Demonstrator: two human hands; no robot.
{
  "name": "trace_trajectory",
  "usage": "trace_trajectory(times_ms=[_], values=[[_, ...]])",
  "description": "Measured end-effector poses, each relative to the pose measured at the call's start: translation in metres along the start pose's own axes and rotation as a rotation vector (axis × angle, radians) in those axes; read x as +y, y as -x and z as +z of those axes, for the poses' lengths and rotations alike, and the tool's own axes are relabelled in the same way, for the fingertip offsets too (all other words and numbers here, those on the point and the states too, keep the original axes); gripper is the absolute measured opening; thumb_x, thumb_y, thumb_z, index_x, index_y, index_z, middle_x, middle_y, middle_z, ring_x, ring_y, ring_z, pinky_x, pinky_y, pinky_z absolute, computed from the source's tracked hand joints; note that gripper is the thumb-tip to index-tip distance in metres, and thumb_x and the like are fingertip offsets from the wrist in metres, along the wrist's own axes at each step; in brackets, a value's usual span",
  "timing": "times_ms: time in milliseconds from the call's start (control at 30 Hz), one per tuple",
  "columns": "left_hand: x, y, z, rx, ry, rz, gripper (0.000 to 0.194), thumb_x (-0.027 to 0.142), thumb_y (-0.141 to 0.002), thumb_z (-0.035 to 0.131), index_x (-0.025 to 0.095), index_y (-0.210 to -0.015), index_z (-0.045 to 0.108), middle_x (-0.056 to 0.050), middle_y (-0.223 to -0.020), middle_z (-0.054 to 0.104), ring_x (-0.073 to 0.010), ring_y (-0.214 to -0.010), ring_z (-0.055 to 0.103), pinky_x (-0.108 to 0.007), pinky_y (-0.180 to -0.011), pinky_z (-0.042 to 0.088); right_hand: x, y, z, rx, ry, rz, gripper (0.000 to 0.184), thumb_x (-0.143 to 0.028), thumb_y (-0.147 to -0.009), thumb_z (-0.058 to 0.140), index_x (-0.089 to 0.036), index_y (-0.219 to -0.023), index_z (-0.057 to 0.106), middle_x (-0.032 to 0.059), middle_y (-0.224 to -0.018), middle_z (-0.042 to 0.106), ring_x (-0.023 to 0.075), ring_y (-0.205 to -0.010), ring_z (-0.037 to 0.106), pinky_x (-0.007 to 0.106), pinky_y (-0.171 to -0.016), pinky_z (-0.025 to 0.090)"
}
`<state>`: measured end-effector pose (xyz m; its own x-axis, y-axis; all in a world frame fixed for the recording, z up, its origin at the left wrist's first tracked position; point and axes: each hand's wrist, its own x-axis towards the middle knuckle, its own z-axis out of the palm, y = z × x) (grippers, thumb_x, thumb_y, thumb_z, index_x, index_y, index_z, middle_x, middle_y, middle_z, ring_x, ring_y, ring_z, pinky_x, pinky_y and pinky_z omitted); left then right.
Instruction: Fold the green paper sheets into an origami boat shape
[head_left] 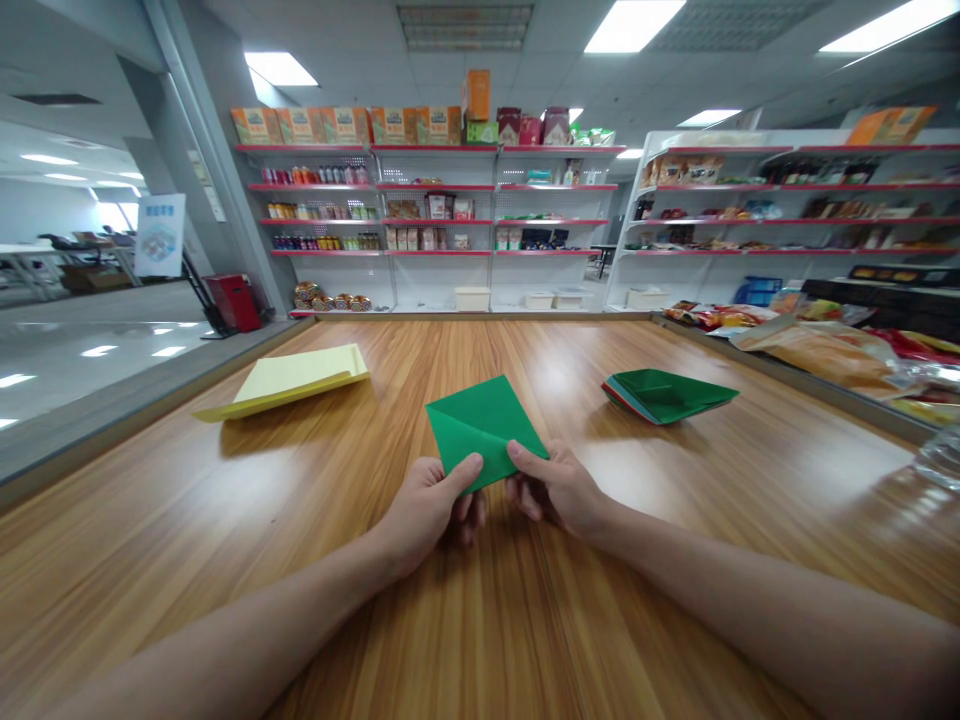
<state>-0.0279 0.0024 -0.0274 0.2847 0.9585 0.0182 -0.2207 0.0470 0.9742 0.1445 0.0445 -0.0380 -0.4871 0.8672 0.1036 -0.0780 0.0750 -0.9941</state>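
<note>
A green sheet of paper (pixel 491 420), with a crease or folded edge running across it, is held above the middle of the table (pixel 480 610). My left hand (pixel 436 495) pinches its lower left edge, thumb on top and fingers underneath. On the lower right edge, my right hand (pixel 559 485) grips the same sheet in the same way. To the right lies a stack of folded papers (pixel 667 395), green on top with red and blue edges below. A stack of pale yellow paper (pixel 296 378) rests on the left.
Bagged snacks (pixel 825 355) lie beyond the table's right edge. A clear plastic object (pixel 941 458) stands at the far right. Stocked shelves (pixel 435 187) line the back wall. A red box (pixel 234 302) and a sign (pixel 160 236) stand at the left.
</note>
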Motion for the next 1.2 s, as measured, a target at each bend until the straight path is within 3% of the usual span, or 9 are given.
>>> trace_trajectory(times_ms=[100, 233, 333, 467, 767, 867, 1100, 1200], values=[[0.002, 0.0, 0.0, -0.021, -0.045, 0.025, 0.054, 0.048, -0.08, 0.055, 0.016, -0.041, 0.037, -0.002, -0.045, 0.054, -0.0084, -0.032, 0.047, -0.02, -0.034, 0.032, -0.002, 0.0, -0.001, 0.0, -0.024, 0.013, 0.062, -0.06, -0.085, 0.044, -0.013, -0.046, 0.055, -0.0017, -0.031, 0.04, 0.0063, -0.027, 0.032, 0.021, -0.031, 0.021], [0.005, 0.001, -0.004, -0.015, -0.124, 0.078, 0.052, 0.048, -0.079, 0.056, 0.016, -0.04, 0.042, -0.001, -0.038, 0.049, -0.0084, -0.031, 0.045, -0.02, -0.034, 0.031, -0.004, -0.001, 0.0, -0.002, 0.012, 0.002, 0.059, -0.06, -0.08, 0.052, -0.015, -0.041, 0.047, -0.0045, -0.03, 0.034, 0.0047, -0.027, 0.027, 0.021, -0.03, 0.019], [0.006, 0.002, -0.007, 0.034, -0.231, 0.07, 0.051, 0.05, -0.079, 0.054, 0.015, -0.042, 0.049, 0.001, -0.033, 0.043, -0.008, -0.029, 0.041, -0.02, -0.033, 0.029, -0.004, -0.001, 0.002, -0.03, 0.111, -0.009, 0.06, -0.063, -0.08, 0.049, -0.017, -0.043, 0.045, -0.0049, -0.031, 0.033, 0.0055, -0.028, 0.029, 0.021, -0.03, 0.019], [0.007, 0.003, -0.006, 0.08, -0.334, 0.078, 0.053, 0.05, -0.08, 0.052, 0.017, -0.039, 0.044, 0.003, -0.031, 0.037, -0.0068, -0.028, 0.035, -0.02, -0.032, 0.026, -0.005, 0.0, 0.003, 0.042, 0.308, -0.024, 0.06, -0.064, -0.081, 0.046, -0.017, -0.044, 0.045, -0.0047, -0.032, 0.034, 0.006, -0.03, 0.033, 0.021, -0.032, 0.023], [0.008, -0.002, -0.009, 0.163, -0.013, 0.047, 0.052, 0.047, -0.072, 0.064, 0.021, -0.044, 0.029, 0.008, -0.034, 0.03, -0.0038, -0.028, 0.025, -0.019, -0.031, 0.02, -0.006, -0.003, -0.005, -0.101, 0.128, -0.034, 0.061, -0.062, -0.083, 0.044, -0.017, -0.041, 0.043, -0.0048, -0.032, 0.035, 0.0055, -0.028, 0.03, 0.02, -0.032, 0.019], [0.007, -0.004, -0.012, 0.112, 0.054, -0.007, 0.053, 0.045, -0.074, 0.063, 0.021, -0.043, 0.028, 0.007, -0.033, 0.031, -0.0044, -0.028, 0.026, -0.02, -0.03, 0.02, -0.007, -0.001, -0.003, -0.135, 0.079, -0.057, 0.06, -0.057, -0.085, 0.045, -0.018, -0.04, 0.041, -0.0049, -0.031, 0.034, 0.0055, -0.028, 0.029, 0.021, -0.032, 0.018], [0.011, -0.007, -0.016, -0.112, 0.31, -0.143, 0.05, 0.041, -0.08, 0.057, 0.019, -0.045, 0.03, 0.007, -0.036, 0.031, -0.0041, -0.03, 0.023, -0.019, -0.031, 0.02, -0.027, 0.013, 0.019, -0.05, -0.081, -0.132, 0.057, -0.052, -0.086, 0.047, -0.019, -0.041, 0.038, -0.0059, -0.032, 0.032, 0.0063, -0.029, 0.033, 0.022, -0.034, 0.023], [0.013, -0.006, -0.014, -0.155, 0.355, -0.204, 0.048, 0.041, -0.081, 0.057, 0.019, -0.046, 0.031, 0.007, -0.037, 0.031, -0.0039, -0.031, 0.023, -0.019, -0.032, 0.02, -0.032, 0.017, 0.024, -0.029, -0.105, -0.143, 0.058, -0.052, -0.086, 0.046, -0.019, -0.04, 0.037, -0.0055, -0.032, 0.032, 0.0065, -0.029, 0.033, 0.022, -0.035, 0.024]])
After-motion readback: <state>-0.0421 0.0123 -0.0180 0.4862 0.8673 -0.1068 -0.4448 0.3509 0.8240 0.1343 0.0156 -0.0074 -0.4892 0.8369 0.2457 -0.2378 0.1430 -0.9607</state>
